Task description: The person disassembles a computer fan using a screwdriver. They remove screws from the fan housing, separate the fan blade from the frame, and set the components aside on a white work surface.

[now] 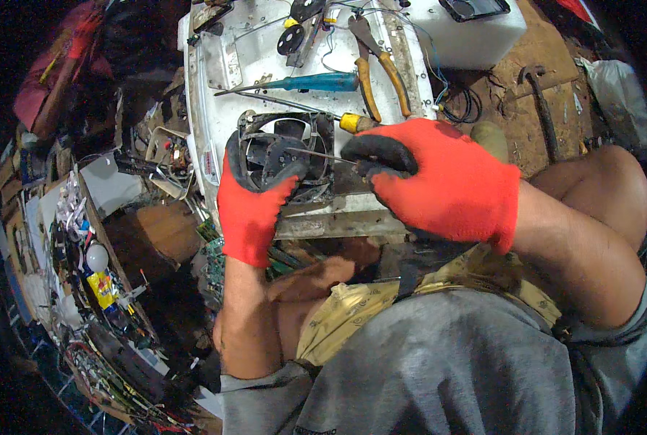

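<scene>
My left hand (254,210), in a red glove with dark fingertips, grips a square black cooling fan (325,130) by its near left side, thumb over the hub. In my right hand (446,177), gloved alike, is a thin metal rod (325,155). Its tip meets the middle of the fan; any handle is hidden in the closed fingers. Just beyond the fan lie a blue-handled screwdriver (316,82) and a second screwdriver with a yellow handle (350,122). Cutting pliers (388,72) with orange-yellow handles rest near my right hand.
The work surface is a worn white panel (258,58). At its far end are black round parts (290,40) and loose wires. A white block (468,32) stands far right, near a hammer-like tool (541,109). Mixed scrap (98,246) fills the left. Another person's gloved hand (84,32) shows far left.
</scene>
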A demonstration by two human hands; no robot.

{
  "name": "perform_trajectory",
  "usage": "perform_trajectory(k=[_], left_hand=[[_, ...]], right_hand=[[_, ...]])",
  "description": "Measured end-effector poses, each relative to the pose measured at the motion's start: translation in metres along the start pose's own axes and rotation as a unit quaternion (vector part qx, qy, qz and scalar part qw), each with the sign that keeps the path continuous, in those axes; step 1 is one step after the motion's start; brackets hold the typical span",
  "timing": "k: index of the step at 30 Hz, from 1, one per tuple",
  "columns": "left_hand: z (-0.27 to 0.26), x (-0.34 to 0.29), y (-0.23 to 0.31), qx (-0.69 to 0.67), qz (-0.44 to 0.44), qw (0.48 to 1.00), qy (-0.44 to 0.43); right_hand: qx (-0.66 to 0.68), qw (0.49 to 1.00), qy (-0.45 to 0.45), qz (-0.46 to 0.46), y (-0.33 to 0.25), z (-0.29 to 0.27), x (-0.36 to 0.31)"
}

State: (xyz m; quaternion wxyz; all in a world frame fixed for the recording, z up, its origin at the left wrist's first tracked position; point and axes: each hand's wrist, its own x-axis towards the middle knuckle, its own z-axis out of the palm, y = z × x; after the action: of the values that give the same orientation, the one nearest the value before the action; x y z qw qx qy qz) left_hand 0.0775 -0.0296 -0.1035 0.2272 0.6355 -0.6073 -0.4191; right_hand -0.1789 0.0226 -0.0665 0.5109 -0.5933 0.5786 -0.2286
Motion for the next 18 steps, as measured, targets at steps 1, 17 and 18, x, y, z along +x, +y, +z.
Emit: perform_trajectory(k=[1, 17, 18], left_hand=[[-0.001, 0.000, 0.000, -0.001, 0.006, 1.000, -0.005], [0.001, -0.006, 0.013, -0.014, 0.051, 0.998, -0.022], [0.001, -0.006, 0.013, -0.013, 0.048, 0.998, -0.027]], right_hand=[[-0.004, 0.999, 0.026, -0.019, 0.002, 0.003, -0.004], [0.255, 0.957, -0.085, 0.111, 0.011, -0.001, -0.015], [0.296, 0.941, -0.097, 0.134, 0.012, -0.001, -0.015]])
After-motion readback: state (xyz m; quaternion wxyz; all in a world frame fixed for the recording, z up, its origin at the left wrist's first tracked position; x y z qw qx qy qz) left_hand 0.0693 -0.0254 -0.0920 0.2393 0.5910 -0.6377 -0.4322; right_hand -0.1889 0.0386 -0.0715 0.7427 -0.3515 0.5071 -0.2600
